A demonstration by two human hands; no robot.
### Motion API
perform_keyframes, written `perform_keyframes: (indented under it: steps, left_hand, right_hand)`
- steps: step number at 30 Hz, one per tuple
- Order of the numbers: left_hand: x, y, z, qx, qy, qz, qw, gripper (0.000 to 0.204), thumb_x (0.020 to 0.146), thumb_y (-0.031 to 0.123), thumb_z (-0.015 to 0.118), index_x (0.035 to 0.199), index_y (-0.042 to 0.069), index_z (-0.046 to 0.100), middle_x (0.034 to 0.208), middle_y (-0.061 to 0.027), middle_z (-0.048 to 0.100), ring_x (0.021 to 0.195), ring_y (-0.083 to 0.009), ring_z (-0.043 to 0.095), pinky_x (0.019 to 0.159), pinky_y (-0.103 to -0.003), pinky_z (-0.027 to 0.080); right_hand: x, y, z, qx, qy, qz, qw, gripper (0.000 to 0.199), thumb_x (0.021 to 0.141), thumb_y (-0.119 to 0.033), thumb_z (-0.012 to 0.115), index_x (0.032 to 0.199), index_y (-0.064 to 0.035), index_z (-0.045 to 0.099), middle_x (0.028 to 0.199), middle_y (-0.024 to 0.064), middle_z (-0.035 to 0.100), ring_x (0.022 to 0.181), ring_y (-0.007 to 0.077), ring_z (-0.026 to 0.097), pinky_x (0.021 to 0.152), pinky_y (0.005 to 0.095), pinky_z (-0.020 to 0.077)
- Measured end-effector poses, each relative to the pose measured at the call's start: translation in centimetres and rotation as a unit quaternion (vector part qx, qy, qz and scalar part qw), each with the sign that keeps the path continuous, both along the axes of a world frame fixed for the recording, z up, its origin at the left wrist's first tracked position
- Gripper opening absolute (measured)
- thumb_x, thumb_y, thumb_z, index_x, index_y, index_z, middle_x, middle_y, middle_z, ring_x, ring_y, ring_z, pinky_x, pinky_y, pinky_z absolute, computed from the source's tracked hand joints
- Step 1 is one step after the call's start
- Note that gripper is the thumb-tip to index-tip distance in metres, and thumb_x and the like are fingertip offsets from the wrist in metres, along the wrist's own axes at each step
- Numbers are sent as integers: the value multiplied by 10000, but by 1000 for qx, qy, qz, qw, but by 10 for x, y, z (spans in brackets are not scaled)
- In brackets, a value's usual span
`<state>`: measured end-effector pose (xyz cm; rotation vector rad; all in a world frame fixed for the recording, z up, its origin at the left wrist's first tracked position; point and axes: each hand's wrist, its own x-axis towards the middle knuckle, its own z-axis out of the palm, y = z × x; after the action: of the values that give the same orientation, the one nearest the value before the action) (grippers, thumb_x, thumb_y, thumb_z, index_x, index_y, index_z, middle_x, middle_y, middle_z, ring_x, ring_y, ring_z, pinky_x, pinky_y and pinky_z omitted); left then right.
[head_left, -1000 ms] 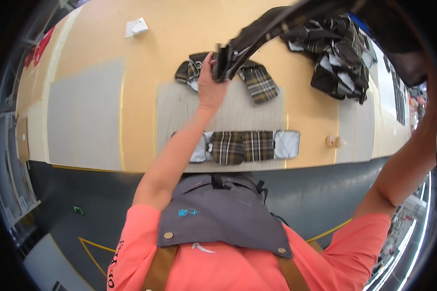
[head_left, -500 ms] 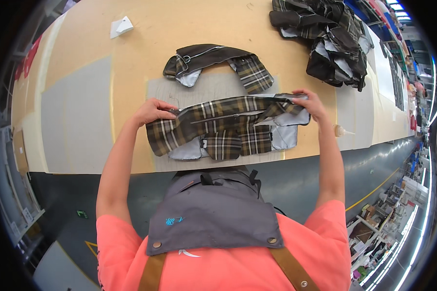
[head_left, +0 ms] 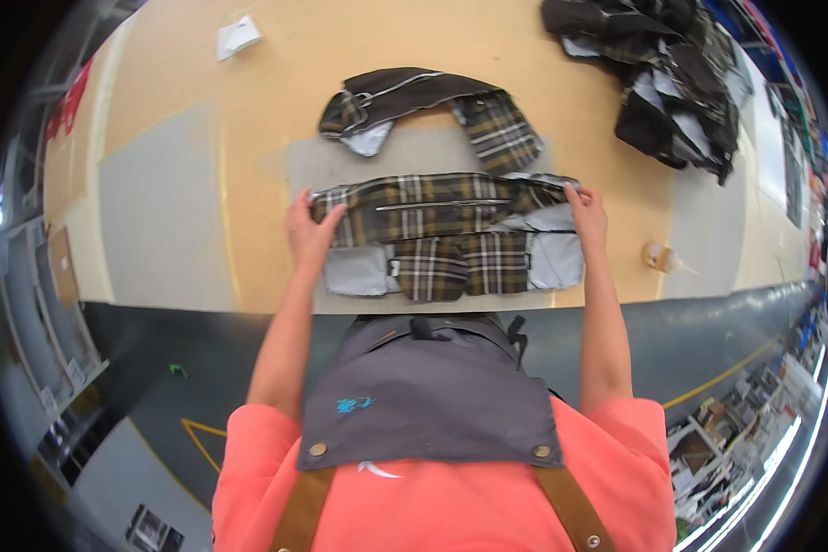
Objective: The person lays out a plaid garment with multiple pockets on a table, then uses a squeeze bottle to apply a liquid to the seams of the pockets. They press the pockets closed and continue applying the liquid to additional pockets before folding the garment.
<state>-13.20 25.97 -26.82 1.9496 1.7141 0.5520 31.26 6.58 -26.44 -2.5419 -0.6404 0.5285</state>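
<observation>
A long plaid fabric piece (head_left: 414, 221) in brown, black and white lies across the table in front of me, with a pale zipper line along its middle. At its upper left end my left hand (head_left: 313, 230) grips the edge between thumb and fingers. My right hand (head_left: 589, 219) pinches the far right end, where pale lining folds out. Below the strip, two plaid flaps (head_left: 432, 269) and grey-white lining pieces (head_left: 357, 271) stick out at the near side. Just beyond it lies a second, curved plaid and dark piece (head_left: 423, 97) with a zipper, untouched.
A heap of similar dark and plaid pieces (head_left: 676, 92) lies at the far right of the table (head_left: 276, 110). Near its right front edge is a small bottle with a thin nozzle (head_left: 661, 258). A white paper scrap (head_left: 239, 39) lies at the far left.
The strip's left end has been raised and straightened, uncovering more of the flaps and lining below. My left hand has shifted right and now points upward; my right hand has lowered slightly.
</observation>
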Motion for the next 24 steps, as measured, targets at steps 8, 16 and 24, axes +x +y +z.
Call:
perform_keyframes:
  steps: [8,16,24]
  left_hand:
    - [-2,-15,2,9,76,46,996,714,639,287,842,1250,108,520,1049,-124,524,998,-294,519,846,-401,458]
    - [-22,-28,16,-51,74,39,995,409,733,220,777,1095,85,642,811,-72,607,719,-218,588,669,-344,490]
    - [-1,-28,35,58,-63,26,996,161,882,154,644,965,19,618,791,-88,624,689,-165,585,634,-299,470]
  right_hand:
    - [-8,-8,-27,249,244,-162,923,493,781,-52,734,1199,-57,473,987,83,597,827,138,584,671,253,469]
    - [-1,-26,6,303,428,-234,819,438,803,-8,698,1195,-41,504,926,26,635,811,99,581,683,213,442]
    - [-54,-1,52,313,179,32,932,415,891,-49,588,1297,-76,507,928,32,616,804,77,530,757,216,440]
